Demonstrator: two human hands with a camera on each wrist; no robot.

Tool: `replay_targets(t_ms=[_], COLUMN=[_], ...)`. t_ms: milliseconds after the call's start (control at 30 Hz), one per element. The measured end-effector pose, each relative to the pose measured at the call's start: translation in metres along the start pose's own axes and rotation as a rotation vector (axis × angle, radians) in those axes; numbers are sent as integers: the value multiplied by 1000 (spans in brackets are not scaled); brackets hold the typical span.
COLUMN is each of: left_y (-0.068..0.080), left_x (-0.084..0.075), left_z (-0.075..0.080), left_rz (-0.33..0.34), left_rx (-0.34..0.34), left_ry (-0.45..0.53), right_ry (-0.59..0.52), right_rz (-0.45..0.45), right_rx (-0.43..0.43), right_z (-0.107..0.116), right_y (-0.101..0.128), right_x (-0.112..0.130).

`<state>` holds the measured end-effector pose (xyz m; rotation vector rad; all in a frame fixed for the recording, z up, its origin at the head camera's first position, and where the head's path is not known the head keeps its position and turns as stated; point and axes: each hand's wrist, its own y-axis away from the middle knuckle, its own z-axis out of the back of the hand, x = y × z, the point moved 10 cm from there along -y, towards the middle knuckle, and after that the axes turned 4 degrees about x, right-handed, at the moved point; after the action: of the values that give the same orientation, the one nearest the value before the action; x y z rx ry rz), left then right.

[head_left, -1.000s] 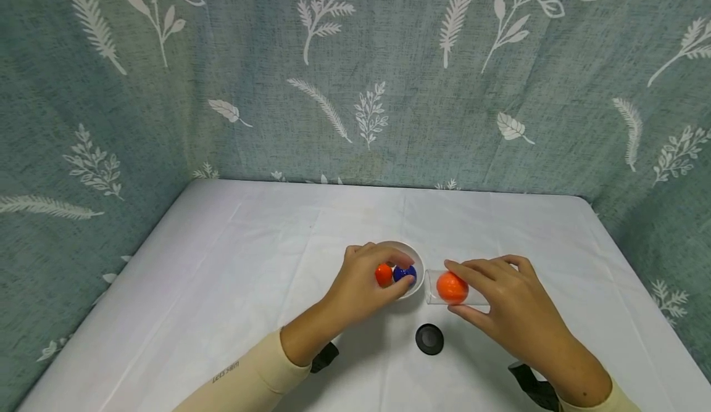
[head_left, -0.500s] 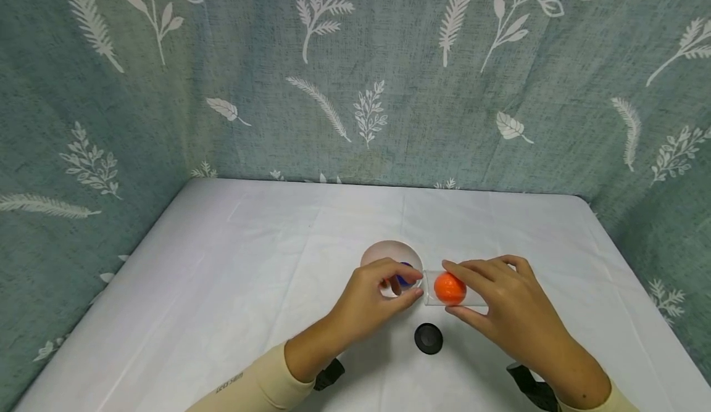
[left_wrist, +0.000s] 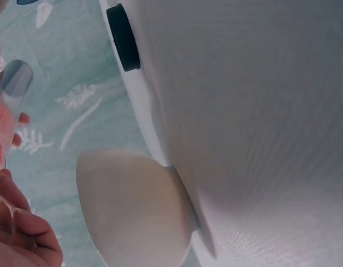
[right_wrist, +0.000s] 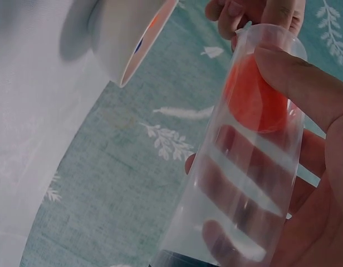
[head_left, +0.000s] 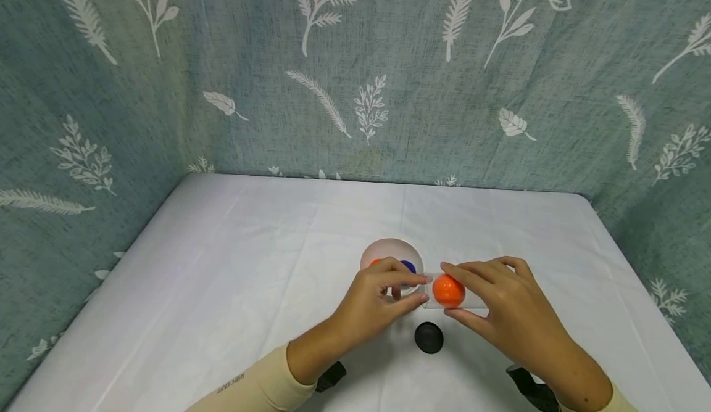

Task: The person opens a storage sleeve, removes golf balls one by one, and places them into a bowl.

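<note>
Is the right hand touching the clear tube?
Touching. The right wrist view shows the right hand wrapped round the tube, thumb pressed on its wall over the orange ball inside.

The left hand (head_left: pixel 372 304) hides most of the two balls in the bowl (head_left: pixel 391 247).

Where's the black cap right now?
In the head view, the black cap lies on the white table, nearest the camera, just below the gap between the left hand and right hand.
</note>
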<state>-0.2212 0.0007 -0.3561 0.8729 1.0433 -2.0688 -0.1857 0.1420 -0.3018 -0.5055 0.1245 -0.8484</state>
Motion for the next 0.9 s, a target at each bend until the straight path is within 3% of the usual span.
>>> replay_targets(t_ms=[533,900], left_y=[3,4], left_x=[1,5], left_z=[-2,-6], left_rz=[-12,66], left_rx=[9,57], left_ry=[-3,6], right_ry=[60,134], right_rz=[8,9], right_rx=[27,45], right_z=[1,3], right_y=[0,0], right_x=[7,10])
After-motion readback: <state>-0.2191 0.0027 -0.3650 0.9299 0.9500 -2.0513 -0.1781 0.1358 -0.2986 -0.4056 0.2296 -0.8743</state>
